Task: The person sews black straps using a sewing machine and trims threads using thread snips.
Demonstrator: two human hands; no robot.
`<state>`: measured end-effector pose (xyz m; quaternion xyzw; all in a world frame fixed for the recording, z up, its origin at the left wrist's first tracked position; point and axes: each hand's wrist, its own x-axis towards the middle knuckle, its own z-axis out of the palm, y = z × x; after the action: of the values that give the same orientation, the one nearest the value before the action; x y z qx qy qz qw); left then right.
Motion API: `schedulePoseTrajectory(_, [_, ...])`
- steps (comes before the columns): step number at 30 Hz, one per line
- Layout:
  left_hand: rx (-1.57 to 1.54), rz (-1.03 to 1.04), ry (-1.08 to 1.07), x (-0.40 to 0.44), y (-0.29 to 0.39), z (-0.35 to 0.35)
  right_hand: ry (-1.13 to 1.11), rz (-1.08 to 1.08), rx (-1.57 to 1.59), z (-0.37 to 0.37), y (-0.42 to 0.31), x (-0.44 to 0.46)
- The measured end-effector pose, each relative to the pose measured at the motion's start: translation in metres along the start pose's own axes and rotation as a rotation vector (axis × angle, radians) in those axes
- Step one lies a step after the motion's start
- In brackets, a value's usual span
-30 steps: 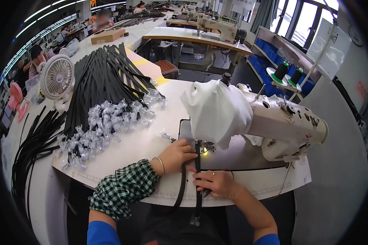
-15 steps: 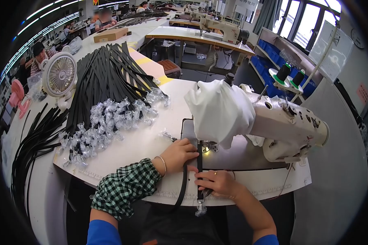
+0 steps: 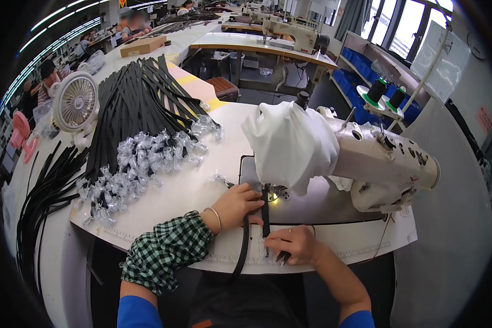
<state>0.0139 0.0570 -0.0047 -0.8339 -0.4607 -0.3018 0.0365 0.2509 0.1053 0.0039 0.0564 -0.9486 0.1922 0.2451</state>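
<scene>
Left hand [image 3: 236, 208]: fingers are touching strap [image 3: 265, 214]; cannot tell if gripping.
Right hand [image 3: 296, 244]: fingers are pinching strap's near end.
Sewing machine [image 3: 380, 161]: is standing on bench [image 3: 175, 197], right.

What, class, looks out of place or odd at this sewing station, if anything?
The white cloth over one end of the sewing machine looks odd: it hides that end while a black strap runs in beneath. Nothing looks spilled or damaged.
</scene>
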Motion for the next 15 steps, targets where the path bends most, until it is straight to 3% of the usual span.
schedulePoseTrajectory(6, [-0.024,0.0,0.028,-0.001,-0.004,0.008,0.084,0.024,-0.23,0.003,0.009,0.001])
schedulePoseTrajectory(11, [-0.17,-0.074,-0.016,-0.002,0.003,0.005,-0.039,0.155,-0.308,-0.006,0.014,0.005])
schedulePoseTrajectory(15, [-0.178,-0.109,0.032,-0.002,0.009,0.005,-0.054,0.126,-0.339,-0.002,0.032,0.004])
